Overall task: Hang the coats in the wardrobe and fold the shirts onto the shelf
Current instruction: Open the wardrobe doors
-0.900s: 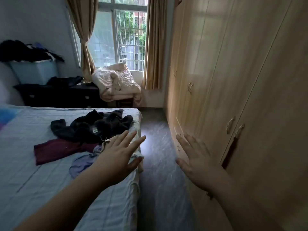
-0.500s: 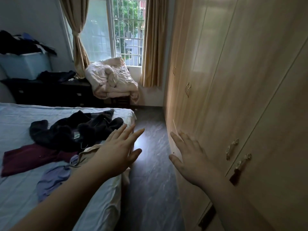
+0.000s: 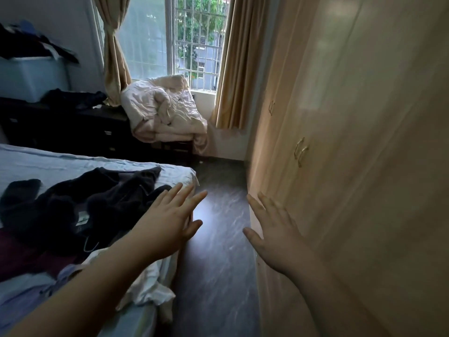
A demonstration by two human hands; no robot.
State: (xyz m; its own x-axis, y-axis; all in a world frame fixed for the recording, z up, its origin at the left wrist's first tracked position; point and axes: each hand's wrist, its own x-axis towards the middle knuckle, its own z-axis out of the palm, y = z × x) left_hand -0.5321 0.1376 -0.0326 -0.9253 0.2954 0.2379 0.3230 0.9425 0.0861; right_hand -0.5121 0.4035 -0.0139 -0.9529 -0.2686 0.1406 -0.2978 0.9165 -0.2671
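The wardrobe (image 3: 364, 166) fills the right, doors closed. On the bed (image 3: 60, 164) at left lies a black coat (image 3: 97, 203), its small label unreadable. Both hands, left hand (image 3: 167, 222) and right hand (image 3: 274, 232), stay spread flat, holding nothing; the view has moved nearer the window.
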